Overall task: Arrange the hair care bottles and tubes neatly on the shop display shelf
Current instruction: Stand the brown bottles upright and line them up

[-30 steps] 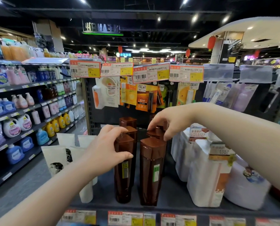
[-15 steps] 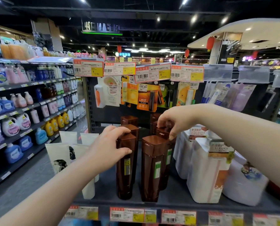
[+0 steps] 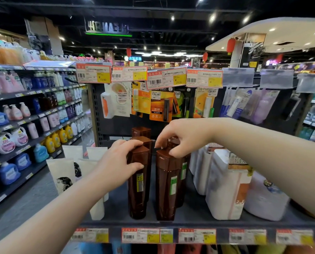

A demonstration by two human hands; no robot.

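Two rows of tall brown hair care bottles stand upright in the middle of the dark display shelf [image 3: 189,224]. My left hand [image 3: 116,163] wraps around the top of the front left brown bottle [image 3: 137,187]. My right hand [image 3: 182,137] pinches the cap of the second brown bottle [image 3: 184,173] in the right row, just behind the front right brown bottle [image 3: 166,189]. More brown bottles [image 3: 141,132] stand farther back. White tubes [image 3: 61,174] with a printed head stand cap-down to the left of my left hand.
Large white bottles [image 3: 226,191] crowd the shelf on the right, close to the brown rows. Hanging blister packs [image 3: 160,105] and price tags [image 3: 93,75] sit above. Price labels [image 3: 140,235] line the shelf edge. An aisle with detergent shelves [image 3: 24,125] runs off to the left.
My right hand has drawn nearer along the right row and its fingers have closed on a cap. My left hand has kept its hold on the front left bottle.
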